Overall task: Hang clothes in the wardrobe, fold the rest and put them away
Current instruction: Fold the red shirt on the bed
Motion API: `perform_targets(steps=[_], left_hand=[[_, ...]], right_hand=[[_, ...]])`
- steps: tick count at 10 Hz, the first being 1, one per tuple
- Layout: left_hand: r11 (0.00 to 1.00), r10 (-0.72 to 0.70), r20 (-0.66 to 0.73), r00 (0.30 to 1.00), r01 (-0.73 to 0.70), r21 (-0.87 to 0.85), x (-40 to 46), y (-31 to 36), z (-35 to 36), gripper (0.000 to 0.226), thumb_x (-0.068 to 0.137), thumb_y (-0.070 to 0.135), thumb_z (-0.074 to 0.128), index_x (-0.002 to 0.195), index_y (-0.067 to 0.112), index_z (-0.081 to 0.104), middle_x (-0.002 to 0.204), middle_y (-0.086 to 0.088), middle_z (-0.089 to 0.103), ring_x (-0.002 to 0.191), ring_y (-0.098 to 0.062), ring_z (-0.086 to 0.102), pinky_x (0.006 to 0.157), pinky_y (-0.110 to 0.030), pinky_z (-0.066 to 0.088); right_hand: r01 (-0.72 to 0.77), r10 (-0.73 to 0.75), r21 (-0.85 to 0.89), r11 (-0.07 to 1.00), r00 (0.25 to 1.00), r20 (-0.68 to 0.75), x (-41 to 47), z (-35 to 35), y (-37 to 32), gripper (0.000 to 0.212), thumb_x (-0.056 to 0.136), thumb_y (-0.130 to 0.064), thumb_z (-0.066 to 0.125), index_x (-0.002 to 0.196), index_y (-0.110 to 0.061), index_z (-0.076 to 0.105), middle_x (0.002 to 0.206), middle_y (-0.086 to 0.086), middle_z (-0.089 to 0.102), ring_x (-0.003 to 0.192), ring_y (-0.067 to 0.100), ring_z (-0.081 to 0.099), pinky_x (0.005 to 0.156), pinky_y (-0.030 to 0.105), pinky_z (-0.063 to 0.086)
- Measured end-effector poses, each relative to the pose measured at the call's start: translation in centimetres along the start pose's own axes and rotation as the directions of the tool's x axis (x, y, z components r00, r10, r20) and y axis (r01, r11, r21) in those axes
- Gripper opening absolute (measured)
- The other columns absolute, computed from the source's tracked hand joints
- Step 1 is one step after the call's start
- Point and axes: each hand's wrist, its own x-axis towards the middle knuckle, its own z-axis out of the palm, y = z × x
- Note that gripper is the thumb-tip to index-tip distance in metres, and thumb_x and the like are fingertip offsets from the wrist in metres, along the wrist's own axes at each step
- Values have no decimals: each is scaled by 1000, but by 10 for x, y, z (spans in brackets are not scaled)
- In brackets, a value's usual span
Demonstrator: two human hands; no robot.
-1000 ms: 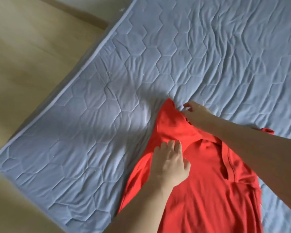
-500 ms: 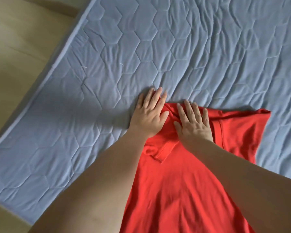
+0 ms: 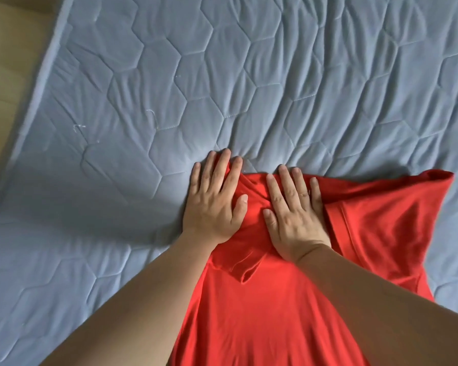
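Observation:
A red polo shirt (image 3: 262, 313) lies on the blue-grey quilted mattress (image 3: 169, 75), its top end pointing away from me. Its collar is folded under and one sleeve spreads out to the right. My left hand (image 3: 214, 199) lies flat with straight fingers on the shirt's top left corner, half on the mattress. My right hand (image 3: 294, 210) presses flat on the shirt's top edge just beside it. Both forearms cross the lower part of the shirt and hide some of it.
The mattress edge (image 3: 37, 83) runs down the left side. Beyond it is light wooden floor (image 3: 8, 48). Wrinkled mattress surface stretches above and to the right of the shirt.
A second ago my right hand pinched the shirt's tip and the left sat lower on it. Both hands now lie flat side by side at the top edge, and the sleeve has spread right.

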Motion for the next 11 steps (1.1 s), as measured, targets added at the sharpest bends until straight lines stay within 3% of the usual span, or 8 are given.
perform_targets(steps=[3, 4, 6, 7, 8, 9, 10, 11], left_hand=[[998, -54, -21, 998, 54, -32, -25, 22, -17, 69, 95, 47, 30, 152, 9, 21, 159, -13, 11, 148, -28, 7, 119, -49, 8], [999, 23, 75, 997, -25, 29, -85, 26, -11, 65, 96, 43, 36, 151, 9, 24, 159, -11, 13, 148, -27, 10, 117, -51, 18], [957, -289, 136, 948, 285, 50, -143, 5, -16, 63, 94, 44, 38, 146, 8, 37, 143, -18, 43, 127, -34, 45, 108, -44, 34], [868, -439, 179, 881, 467, -168, -183, 17, -31, 62, 88, 40, 47, 135, 0, 47, 122, -21, 58, 108, -37, 56, 95, -41, 39], [467, -650, 468, 599, 800, -376, -221, 30, -51, 34, 89, 28, 61, 114, 5, 58, 109, -21, 64, 105, -37, 60, 88, -40, 44], [110, -684, 642, 347, 919, -379, -267, 59, -65, 19, 81, 29, 68, 84, 12, 59, 86, -12, 65, 90, -32, 63, 79, -40, 47], [14, -644, 708, 288, 931, -366, -307, 94, -79, 15, 81, 25, 68, 75, 16, 58, 84, -6, 62, 89, -26, 60, 74, -32, 40], [-14, -642, 744, 184, 968, -251, -337, 109, -78, 22, 85, 18, 66, 103, 7, 64, 103, -15, 65, 98, -28, 59, 78, -29, 39]], right_hand=[[-4, 5, 13, 1000, 999, -48, 6, 4, 9, 61, 94, -41, 25, 150, -16, 19, 158, 9, 15, 146, 27, 7, 116, 47, 0], [-4, 4, -9, 1000, 999, -35, 8, 6, 9, 62, 94, -41, 22, 151, -18, 16, 159, 7, 13, 146, 26, 5, 116, 46, -3], [-27, 27, -11, 1000, 999, -26, -4, -4, 5, 65, 94, -46, 15, 152, -18, 6, 160, 9, 4, 147, 24, 1, 114, 41, -16], [-22, 29, 107, 994, 997, -65, -56, -20, -3, 64, 93, -43, 28, 151, -19, 17, 159, 7, 14, 146, 25, 11, 116, 45, -5], [-219, 237, 241, 946, 970, -52, -144, -33, 6, 67, 90, -42, 38, 150, -21, 19, 157, 7, 18, 144, 28, 16, 116, 46, 4], [-689, 676, 370, 623, 712, 190, -238, -42, 20, 83, 81, -33, 57, 151, -22, 14, 157, 10, 13, 143, 29, 14, 116, 46, 9], [-941, 818, 279, 192, 311, 484, -306, -57, 28, 82, 77, -24, 66, 147, -14, 23, 151, 13, 23, 139, 32, 23, 112, 46, 21], [-974, 753, 183, 136, 221, 619, -337, -57, 35, 61, 77, -21, 67, 130, -3, 42, 128, 20, 48, 120, 35, 45, 99, 41, 35]])
